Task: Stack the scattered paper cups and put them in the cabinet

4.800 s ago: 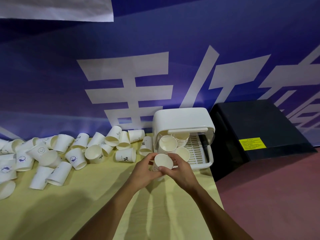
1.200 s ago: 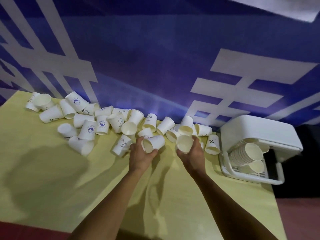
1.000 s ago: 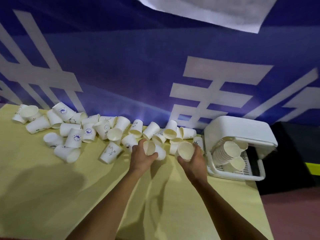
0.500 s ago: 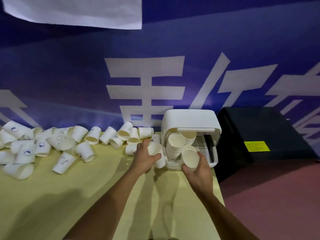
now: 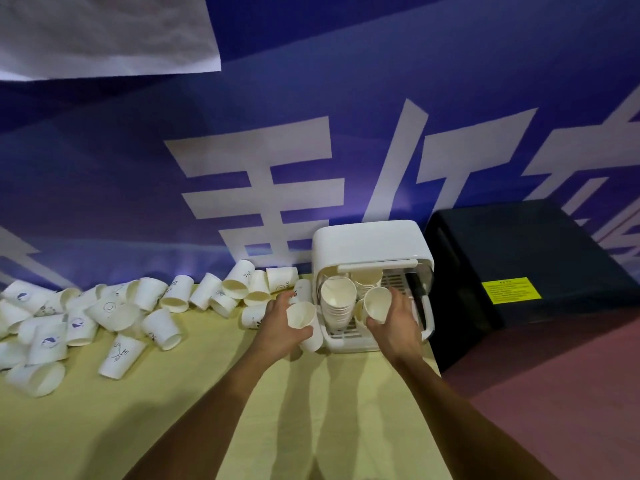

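Observation:
My left hand (image 5: 278, 329) grips a white paper cup (image 5: 300, 315) on its side, mouth toward me, just left of the small white cabinet (image 5: 370, 242). My right hand (image 5: 394, 323) holds another paper cup (image 5: 376, 304) at the cabinet's open front, in front of a short stack lying inside. A longer stack of cups (image 5: 337, 301) lies on the cabinet's slatted floor at the left. Several scattered cups (image 5: 114, 315) lie along the wall on the yellow table (image 5: 138, 420).
A black box (image 5: 519, 258) with a yellow label (image 5: 510, 289) stands right of the cabinet, past the table's edge. The blue banner wall (image 5: 311, 133) rises directly behind the cups. Reddish floor (image 5: 571, 393) lies to the right.
My view has swung right from the cup pile to the cabinet. Both hands carried their cups that way; the right cup now sits at the cabinet opening, the left one beside it.

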{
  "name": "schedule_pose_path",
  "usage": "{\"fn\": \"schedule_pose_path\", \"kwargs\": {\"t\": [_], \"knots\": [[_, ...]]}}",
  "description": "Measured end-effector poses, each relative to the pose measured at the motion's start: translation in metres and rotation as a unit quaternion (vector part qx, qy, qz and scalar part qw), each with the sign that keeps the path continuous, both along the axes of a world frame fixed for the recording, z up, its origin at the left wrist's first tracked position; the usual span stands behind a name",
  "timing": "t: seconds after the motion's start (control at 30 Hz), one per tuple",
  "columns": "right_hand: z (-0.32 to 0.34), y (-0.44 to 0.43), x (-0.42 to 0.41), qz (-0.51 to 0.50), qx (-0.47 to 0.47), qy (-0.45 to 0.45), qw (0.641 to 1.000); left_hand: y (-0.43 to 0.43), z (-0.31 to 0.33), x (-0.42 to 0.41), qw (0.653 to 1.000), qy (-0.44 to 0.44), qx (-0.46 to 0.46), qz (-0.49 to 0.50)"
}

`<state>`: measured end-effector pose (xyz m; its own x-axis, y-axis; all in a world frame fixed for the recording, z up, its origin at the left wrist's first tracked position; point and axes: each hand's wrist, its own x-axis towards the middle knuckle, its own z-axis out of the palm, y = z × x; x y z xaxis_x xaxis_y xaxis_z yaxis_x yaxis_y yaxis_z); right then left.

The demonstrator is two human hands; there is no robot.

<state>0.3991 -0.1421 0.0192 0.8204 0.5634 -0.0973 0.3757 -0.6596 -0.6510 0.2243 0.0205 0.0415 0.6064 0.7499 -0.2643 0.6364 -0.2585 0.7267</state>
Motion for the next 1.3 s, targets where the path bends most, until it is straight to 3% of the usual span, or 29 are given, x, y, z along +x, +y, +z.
{"fn": "schedule_pose_path", "kwargs": {"t": [0.23,0.47,0.67,0.8,0.97,1.3], "knots": [[-0.013,0.007,0.011,0.036,-0.065,0.035,0.997,0.004,-0.007,0.005,1.000,-0.008,-0.025,-0.002],[-0.001,0.013,-0.010,0.063,0.034,-0.023,0.997,0.007,-0.006,0.002,0.999,-0.022,-0.043,-0.003],[0.000,0.016,-0.047,0.180,0.032,0.067,0.981,0.005,0.004,-0.002,0.998,-0.038,-0.042,0.007],[0.001,0.020,-0.063,0.201,0.082,0.084,0.972,0.000,0.007,-0.007,0.997,-0.049,-0.063,-0.007],[0.003,0.015,-0.067,0.192,0.085,0.087,0.974,-0.006,0.008,-0.008,0.995,-0.044,-0.073,-0.048],[-0.002,-0.027,-0.046,0.048,0.080,0.112,0.989,-0.013,-0.001,0.005,0.991,-0.025,-0.111,-0.073]]}}
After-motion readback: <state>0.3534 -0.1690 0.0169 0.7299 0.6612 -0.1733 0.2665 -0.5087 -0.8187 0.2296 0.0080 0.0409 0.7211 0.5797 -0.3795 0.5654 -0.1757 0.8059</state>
